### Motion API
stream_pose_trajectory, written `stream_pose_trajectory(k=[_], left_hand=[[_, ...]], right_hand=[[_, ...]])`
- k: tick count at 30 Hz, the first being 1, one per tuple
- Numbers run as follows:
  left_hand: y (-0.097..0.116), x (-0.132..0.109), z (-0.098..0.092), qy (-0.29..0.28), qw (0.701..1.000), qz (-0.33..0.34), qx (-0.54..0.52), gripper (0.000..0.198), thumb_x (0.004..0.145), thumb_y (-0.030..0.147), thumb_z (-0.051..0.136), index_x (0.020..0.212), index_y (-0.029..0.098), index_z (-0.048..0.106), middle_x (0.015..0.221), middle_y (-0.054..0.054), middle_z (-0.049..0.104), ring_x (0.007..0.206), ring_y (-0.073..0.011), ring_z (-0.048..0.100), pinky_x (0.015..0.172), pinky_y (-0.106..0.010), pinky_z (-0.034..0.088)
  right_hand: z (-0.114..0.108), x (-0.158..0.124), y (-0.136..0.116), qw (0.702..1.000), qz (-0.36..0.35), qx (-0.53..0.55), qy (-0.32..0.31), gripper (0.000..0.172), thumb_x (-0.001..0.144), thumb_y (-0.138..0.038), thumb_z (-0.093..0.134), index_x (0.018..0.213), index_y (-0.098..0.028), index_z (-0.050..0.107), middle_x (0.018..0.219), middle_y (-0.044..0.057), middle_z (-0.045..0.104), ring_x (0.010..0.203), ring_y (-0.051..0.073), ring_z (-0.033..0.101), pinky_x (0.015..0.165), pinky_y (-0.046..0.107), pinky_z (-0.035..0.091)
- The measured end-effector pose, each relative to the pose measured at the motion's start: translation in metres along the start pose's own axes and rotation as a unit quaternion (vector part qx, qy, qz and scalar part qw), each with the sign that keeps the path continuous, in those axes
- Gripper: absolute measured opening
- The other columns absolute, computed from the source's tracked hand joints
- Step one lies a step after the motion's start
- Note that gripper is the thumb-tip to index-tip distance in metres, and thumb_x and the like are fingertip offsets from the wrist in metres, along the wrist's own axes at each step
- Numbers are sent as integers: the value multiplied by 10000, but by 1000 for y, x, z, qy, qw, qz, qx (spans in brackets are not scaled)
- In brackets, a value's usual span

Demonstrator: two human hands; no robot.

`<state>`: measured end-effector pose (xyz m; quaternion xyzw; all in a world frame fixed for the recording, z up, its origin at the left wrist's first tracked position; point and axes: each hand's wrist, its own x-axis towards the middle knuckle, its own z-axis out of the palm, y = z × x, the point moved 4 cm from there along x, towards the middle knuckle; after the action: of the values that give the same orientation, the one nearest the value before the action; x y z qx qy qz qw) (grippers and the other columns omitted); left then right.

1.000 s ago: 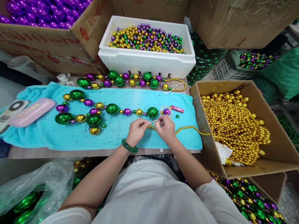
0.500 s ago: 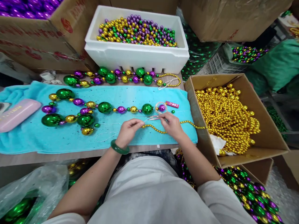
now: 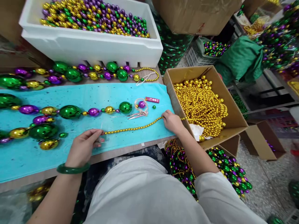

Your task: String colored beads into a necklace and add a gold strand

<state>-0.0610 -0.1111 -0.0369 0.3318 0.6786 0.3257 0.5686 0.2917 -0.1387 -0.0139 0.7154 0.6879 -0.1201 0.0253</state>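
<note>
A: Hands?

B: Left hand [image 3: 83,147] pinches one end of the gold bead strand [image 3: 133,128] between thumb and fingertips. Right hand [image 3: 172,121] is closed on the same strand further along. Both are gripping.

A: Where's the strand?

B: It lies pulled out straight along the near part of the blue towel [image 3: 93,93], left hand to right hand. Past the right hand it runs off the towel's right end into the cardboard box [image 3: 189,71] and joins the gold bead pile [image 3: 201,102].

A: How far along?

B: Early to middle, I'd say. A length is drawn out and held at both ends, but it looks uncut, and it's not joined to anything. The big bead string [image 3: 70,112] on the middle of the towel looks unfinished too, with its end lying loose beside the scissors [image 3: 136,115].

A: Anything finished?

B: One big-bead necklace [image 3: 93,74] lies just beyond the towel's far edge and looks complete.

A: What else is around?

B: A white foam box [image 3: 93,49] of mixed beads sits behind that necklace. A small red tag [image 3: 152,100] and a loose green bead [image 3: 154,107] lie near the towel's right end.

A: Anything in the way?

B: The scissors lie just beyond the strand, not touching it. Nothing crosses the strand. I can't tell whether thread lies under it.
</note>
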Motion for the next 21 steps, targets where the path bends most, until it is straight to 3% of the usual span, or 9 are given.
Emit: stream_pose_trajectory(k=[5,10,14,17,21], left_hand=[[-2,8,-18,6,990,26,142,216,657,354,679,794,190,642,728,1,636,508,-87,492,413,-186,398],[-1,13,-28,31,966,55,251,213,691,394,636,799,211,648,652,4,615,494,-116,503,421,-226,396],[-1,13,-26,26,963,58,263,214,682,403,624,781,214,639,603,37,586,481,-103,488,429,-214,382],[-2,14,-25,28,966,55,253,271,645,437,628,779,201,636,609,39,583,467,-93,472,417,-205,368],[0,13,-26,24,977,48,206,309,597,448,641,748,180,625,640,18,588,464,-88,452,400,-200,347]], right_hand=[[-2,0,7,996,-15,91,10,279,900,-193,449,1125,-190,613,1091,64,644,943,203,611,810,284,454],[-1,-1,5,996,-25,89,-13,265,912,-291,494,1097,-263,682,1015,43,680,904,200,630,786,288,459],[0,-1,4,996,-29,79,-8,270,908,-328,502,1096,-287,692,1038,40,699,891,214,644,755,314,471],[-1,0,8,994,-8,111,0,273,854,-342,584,1088,-236,679,1000,56,711,862,223,646,741,325,475],[-5,1,12,984,-18,180,-5,170,807,-282,626,946,-201,681,922,44,710,798,203,639,711,312,475]])
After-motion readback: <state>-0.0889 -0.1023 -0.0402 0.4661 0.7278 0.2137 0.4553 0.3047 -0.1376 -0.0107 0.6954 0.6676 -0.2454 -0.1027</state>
